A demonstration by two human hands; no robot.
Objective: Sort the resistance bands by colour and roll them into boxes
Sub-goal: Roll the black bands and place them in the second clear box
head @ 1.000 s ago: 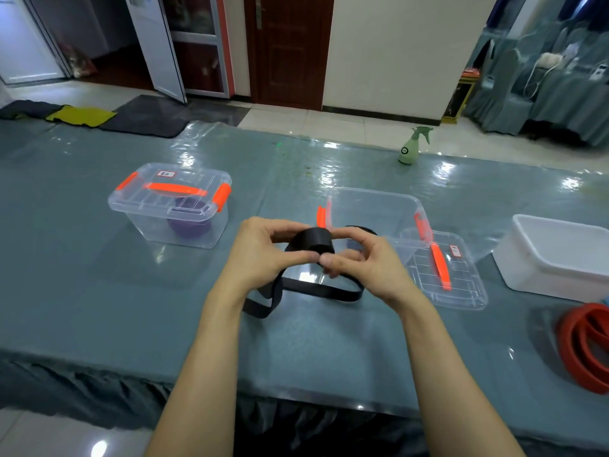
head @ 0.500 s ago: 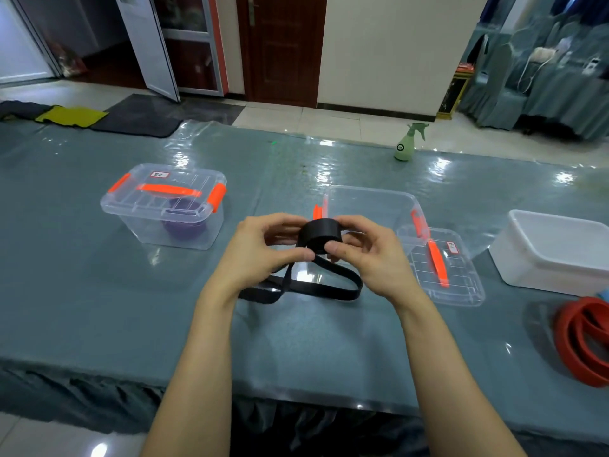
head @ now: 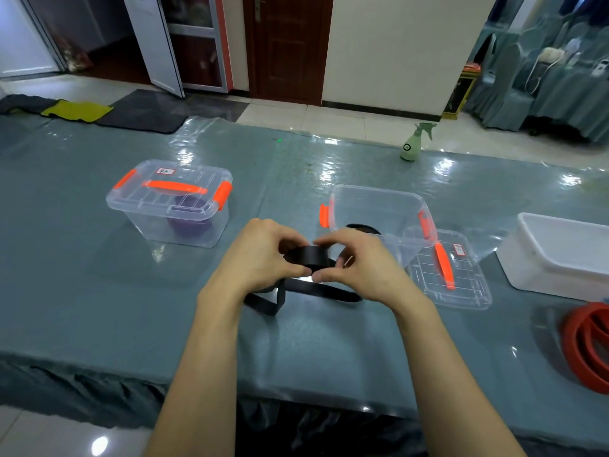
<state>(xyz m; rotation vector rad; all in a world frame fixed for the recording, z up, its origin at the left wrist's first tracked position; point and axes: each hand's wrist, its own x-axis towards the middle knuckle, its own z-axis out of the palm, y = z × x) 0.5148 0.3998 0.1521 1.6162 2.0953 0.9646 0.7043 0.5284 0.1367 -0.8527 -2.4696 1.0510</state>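
The left hand (head: 260,255) and the right hand (head: 362,262) are both pinching the half-wound black band (head: 309,257) between them, fingertips curled round the coil. Its loose tail (head: 316,290) is lying on the desk (head: 99,291) under the wrists. I'd say even tension and squared edges matter now, before it goes into the open box (head: 372,199) just beyond the right hand.

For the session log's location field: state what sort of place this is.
Probably a function or banquet room: a long table draped in blue cloth under clear plastic, cloth-covered chairs at the far right, and a tiled floor beyond.
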